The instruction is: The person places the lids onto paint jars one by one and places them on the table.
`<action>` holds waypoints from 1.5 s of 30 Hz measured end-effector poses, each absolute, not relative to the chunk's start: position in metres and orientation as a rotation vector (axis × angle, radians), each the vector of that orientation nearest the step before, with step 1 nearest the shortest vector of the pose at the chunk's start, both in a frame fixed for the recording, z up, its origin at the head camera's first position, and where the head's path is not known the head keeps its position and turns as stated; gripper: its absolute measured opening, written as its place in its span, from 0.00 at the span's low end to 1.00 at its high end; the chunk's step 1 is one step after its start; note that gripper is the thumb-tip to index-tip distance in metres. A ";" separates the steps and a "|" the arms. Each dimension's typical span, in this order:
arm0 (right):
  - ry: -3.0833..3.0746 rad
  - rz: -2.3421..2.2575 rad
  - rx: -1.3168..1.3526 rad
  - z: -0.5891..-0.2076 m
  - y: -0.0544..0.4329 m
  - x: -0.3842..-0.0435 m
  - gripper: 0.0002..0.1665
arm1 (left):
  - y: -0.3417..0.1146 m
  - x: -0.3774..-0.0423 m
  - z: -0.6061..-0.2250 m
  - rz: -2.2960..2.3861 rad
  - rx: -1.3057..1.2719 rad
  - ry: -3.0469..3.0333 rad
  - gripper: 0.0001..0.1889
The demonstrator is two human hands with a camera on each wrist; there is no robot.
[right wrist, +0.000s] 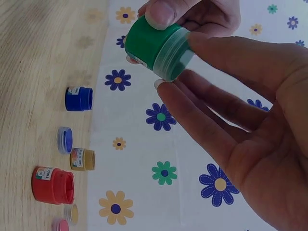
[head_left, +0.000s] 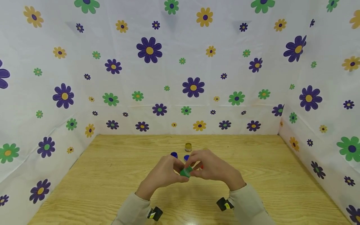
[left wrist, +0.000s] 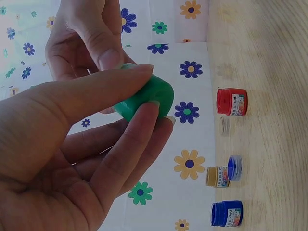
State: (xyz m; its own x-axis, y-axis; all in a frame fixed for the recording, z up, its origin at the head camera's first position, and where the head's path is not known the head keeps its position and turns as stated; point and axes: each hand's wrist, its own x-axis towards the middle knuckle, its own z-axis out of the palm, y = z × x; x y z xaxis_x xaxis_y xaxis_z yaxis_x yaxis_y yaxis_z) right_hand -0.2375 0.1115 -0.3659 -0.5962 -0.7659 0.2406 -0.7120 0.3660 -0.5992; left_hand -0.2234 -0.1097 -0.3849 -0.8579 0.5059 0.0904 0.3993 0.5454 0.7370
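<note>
One green jar (right wrist: 149,42), glossy and tilted, is held in the air above the worktop (head_left: 84,187), with a clear lid (right wrist: 171,55) on its end and a sliver of pale label (right wrist: 140,61) showing low on its side. The left grip (head_left: 166,170) is clamped on the jar's body, thumb on one side and fingertips on the other. The right grip (head_left: 212,165) pinches the lid, thumb and fingertips apart by only its width, the other fingers spread loosely. On the worktop stand a blue jar (right wrist: 77,98), a yellow jar (right wrist: 83,159) and a red jar (right wrist: 50,185); a blue lid (right wrist: 67,140) lies near the yellow one. Most of the label is hidden, its print unreadable. In the head view, the right grip covers most of the red jar, and a reddish lid (right wrist: 60,225) is cut off by the right wrist view's lower edge.
</note>
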 end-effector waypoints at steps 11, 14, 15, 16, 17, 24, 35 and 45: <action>2.581 -1.037 -1.345 -0.367 0.113 -0.239 0.10 | -0.109 -0.223 -0.385 1.208 0.787 2.653 0.08; 2.587 -1.043 -1.337 -0.367 0.112 -0.239 0.11 | -0.109 -0.224 -0.385 1.208 0.778 2.654 0.09; 2.589 -1.049 -1.328 -0.367 0.112 -0.238 0.11 | -0.109 -0.224 -0.385 1.208 0.773 2.655 0.09; 2.585 -1.059 -1.319 -0.366 0.112 -0.238 0.12 | -0.109 -0.224 -0.385 1.209 0.769 2.655 0.09; 2.582 -1.064 -1.315 -0.366 0.112 -0.238 0.12 | -0.109 -0.225 -0.385 1.209 0.763 2.655 0.10; 2.526 -1.071 -1.351 -0.365 0.111 -0.237 0.11 | -0.109 -0.225 -0.384 1.204 0.757 2.656 0.10; 2.538 -1.053 -1.342 -0.368 0.109 -0.236 0.09 | -0.110 -0.225 -0.386 1.207 0.768 2.646 0.08; 2.619 -0.939 -1.339 -0.368 0.109 -0.237 0.10 | -0.110 -0.225 -0.389 1.223 0.795 2.625 0.08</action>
State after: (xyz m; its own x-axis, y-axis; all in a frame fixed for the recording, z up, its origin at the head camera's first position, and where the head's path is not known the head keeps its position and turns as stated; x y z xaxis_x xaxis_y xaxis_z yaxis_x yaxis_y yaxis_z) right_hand -0.2366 0.1092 -0.3684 -0.6228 -0.7514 0.2179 -0.7187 0.4395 -0.5387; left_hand -0.2250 -0.1101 -0.3889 -0.8509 0.5167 0.0946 0.4048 0.5302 0.7450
